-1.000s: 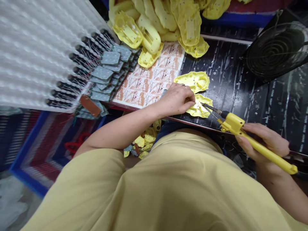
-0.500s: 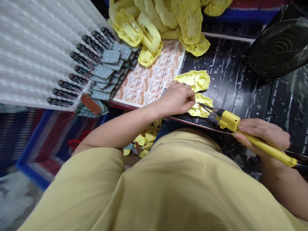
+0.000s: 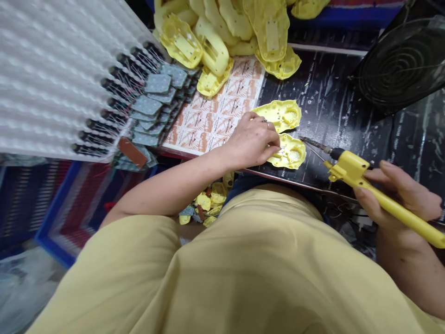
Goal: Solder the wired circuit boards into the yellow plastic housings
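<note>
Two yellow plastic shells lie side by side on the black bench, the farther shell (image 3: 287, 115) and the nearer shell (image 3: 292, 152). Over their left ends rests my left hand (image 3: 255, 141), its fingers bent and pinched at the nearer shell; what they grip is too small to name. My right hand (image 3: 399, 192) is wrapped round the handle of a yellow soldering iron (image 3: 351, 167). The iron's dark tip and a thin metal tube beside it point left, just off the right edge of the nearer shell.
A pile of yellow shells (image 3: 271, 32) stands at the back. Grey-green square pieces (image 3: 148, 105) with wired black parts (image 3: 120, 86) are stacked at left beside a printed sheet (image 3: 225, 109). A black fan (image 3: 399, 69) stands back right. Below left is a blue-rimmed crate (image 3: 52, 215).
My right hand has drawn the soldering iron right and back, so its tip has left the nearer shell. My left hand has stayed almost in place.
</note>
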`<state>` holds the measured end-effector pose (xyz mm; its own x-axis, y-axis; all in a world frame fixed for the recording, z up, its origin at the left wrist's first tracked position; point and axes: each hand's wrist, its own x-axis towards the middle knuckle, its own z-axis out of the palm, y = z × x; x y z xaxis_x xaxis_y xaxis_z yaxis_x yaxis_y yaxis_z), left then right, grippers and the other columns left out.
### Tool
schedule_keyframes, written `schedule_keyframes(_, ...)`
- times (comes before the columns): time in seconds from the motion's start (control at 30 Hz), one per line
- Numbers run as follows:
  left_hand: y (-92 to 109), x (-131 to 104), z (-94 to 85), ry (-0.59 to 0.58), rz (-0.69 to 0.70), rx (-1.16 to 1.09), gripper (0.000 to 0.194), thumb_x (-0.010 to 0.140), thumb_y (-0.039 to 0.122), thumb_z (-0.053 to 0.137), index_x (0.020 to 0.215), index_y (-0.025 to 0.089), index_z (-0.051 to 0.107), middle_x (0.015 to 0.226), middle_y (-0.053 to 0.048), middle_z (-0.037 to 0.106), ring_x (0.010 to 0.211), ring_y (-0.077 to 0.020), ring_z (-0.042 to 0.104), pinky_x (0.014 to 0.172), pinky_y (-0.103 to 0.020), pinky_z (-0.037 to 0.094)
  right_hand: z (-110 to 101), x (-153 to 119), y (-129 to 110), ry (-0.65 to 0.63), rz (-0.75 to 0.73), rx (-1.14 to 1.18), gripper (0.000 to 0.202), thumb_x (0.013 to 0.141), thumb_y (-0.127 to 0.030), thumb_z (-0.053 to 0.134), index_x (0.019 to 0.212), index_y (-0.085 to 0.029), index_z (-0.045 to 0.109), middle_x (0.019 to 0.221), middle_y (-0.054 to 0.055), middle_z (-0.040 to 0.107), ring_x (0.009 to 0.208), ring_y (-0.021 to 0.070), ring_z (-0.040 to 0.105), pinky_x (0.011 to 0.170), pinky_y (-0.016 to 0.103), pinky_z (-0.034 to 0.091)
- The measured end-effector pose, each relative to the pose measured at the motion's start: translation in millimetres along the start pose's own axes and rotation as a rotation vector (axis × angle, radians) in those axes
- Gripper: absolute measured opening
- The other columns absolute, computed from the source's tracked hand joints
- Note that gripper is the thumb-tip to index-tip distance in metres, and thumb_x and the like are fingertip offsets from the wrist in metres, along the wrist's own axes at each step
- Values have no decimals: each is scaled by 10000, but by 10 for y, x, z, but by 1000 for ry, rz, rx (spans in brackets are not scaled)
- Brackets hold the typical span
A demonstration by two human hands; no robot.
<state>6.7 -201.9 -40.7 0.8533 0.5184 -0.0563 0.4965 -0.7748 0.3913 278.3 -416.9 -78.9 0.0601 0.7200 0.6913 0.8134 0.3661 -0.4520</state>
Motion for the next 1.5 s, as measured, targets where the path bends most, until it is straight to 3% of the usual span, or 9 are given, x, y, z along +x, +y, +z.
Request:
schedule_keyframes(0.13,-33,-53,-21,60,-5,-36,200,1010,357,646,949,261,811,993,-31,801,1204,-283,652,1342,-668,232,23,-32,-57,-15,54,92,389,850,-207,913,1215,-301,815,964,31,852,732,233,823,624,288,706)
schedule_keyframes(0.27,-39,-65,-1,53,-53,-99,153,970,333,673,976,280,816,968,-14,798,1156,-273,668,1343,-671,244,60,3,-131,9,15,223,197,828,-197,921,912,-285,765,801,-11,812,653,223,796,576,291,699)
schedule_keyframes(0.47,7,-65,31,12,-41,-102,154,928,309,674,862,264,805,989,-30,815,1149,-287,637,1307,-677,285,51,31,-179,-48,-63,47,286,930,-278,871,1199,-242,782,882,32,834,695,201,805,613,246,687)
schedule_keyframes(0.57,2,-63,49,29,-34,-101,164,928,312,664,850,256,797,977,-31,813,1133,-285,636,1302,-668,298,93,29,-189,-65,-122,132,149,942,-255,863,1064,-259,776,823,-15,814,681,178,797,596,230,681)
schedule_keyframes(0.7,-7,-62,68,40,-38,-99,172,927,321,656,850,251,793,983,-36,812,1127,-288,637,1295,-664,312,157,54,-208,-73,-113,198,222,861,-195,930,920,-275,732,785,-48,798,656,198,790,578,293,706)
schedule_keyframes(0.9,-7,-59,80,44,-17,-86,178,916,302,642,829,255,790,940,-40,798,1149,-300,625,1289,-681,303,148,166,-187,-141,-216,211,233,868,-186,929,926,-249,712,782,-22,801,653,181,790,588,239,691)
schedule_keyframes(1.1,-15,-59,88,54,-7,-90,177,910,296,641,829,267,796,934,-28,794,1148,-295,618,1289,-673,306,51,108,-95,-130,-149,198,94,971,-213,810,968,-264,731,815,1,809,725,174,810,641,221,687)
schedule_keyframes(1.5,-33,-65,94,52,10,-85,191,919,302,638,866,279,820,943,-24,795,1163,-296,611,1299,-673,298,103,52,-85,-197,-191,198,84,990,-216,791,959,-252,722,811,5,808,734,170,809,684,233,698)
